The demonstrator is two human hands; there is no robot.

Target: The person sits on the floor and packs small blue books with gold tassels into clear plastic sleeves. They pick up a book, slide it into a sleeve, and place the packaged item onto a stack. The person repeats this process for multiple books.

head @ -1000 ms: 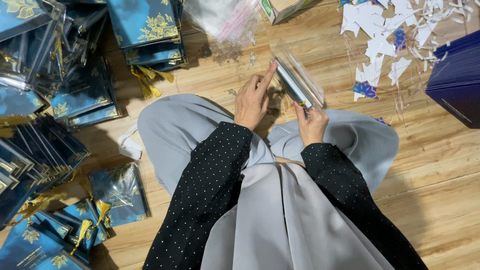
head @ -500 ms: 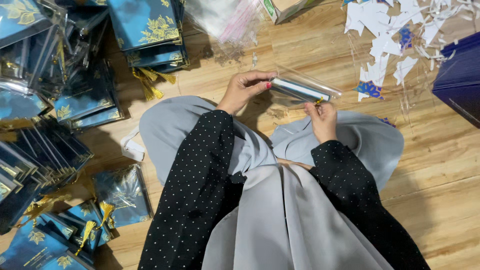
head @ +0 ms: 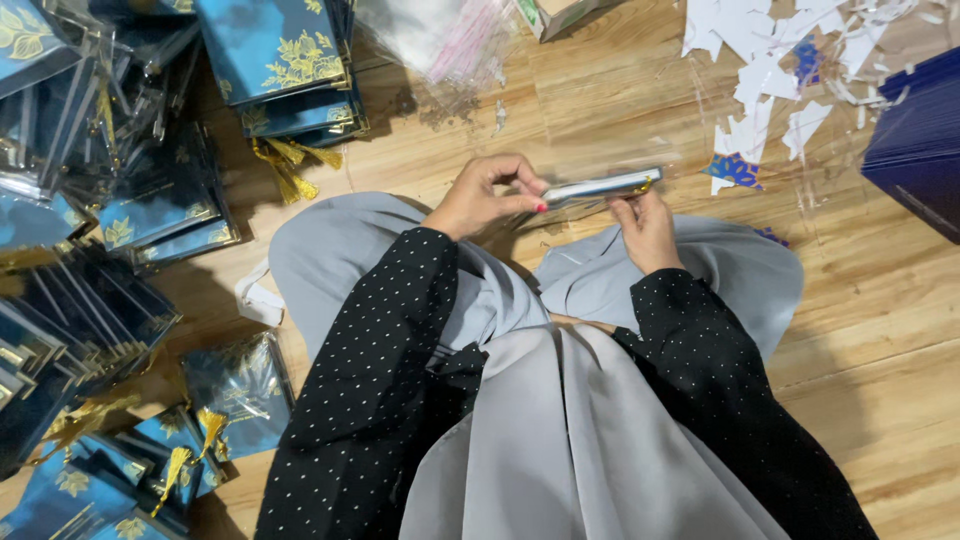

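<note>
The flat card (head: 598, 187) in its clear sleeve lies edge-on, long axis left-right, pinched at opposite ends by left hand (head: 480, 198) and right hand (head: 648, 228).

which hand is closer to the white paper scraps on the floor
Right. The right hand holds the sleeved card's end nearest the white paper scraps; the left hand grips the far end.
</note>
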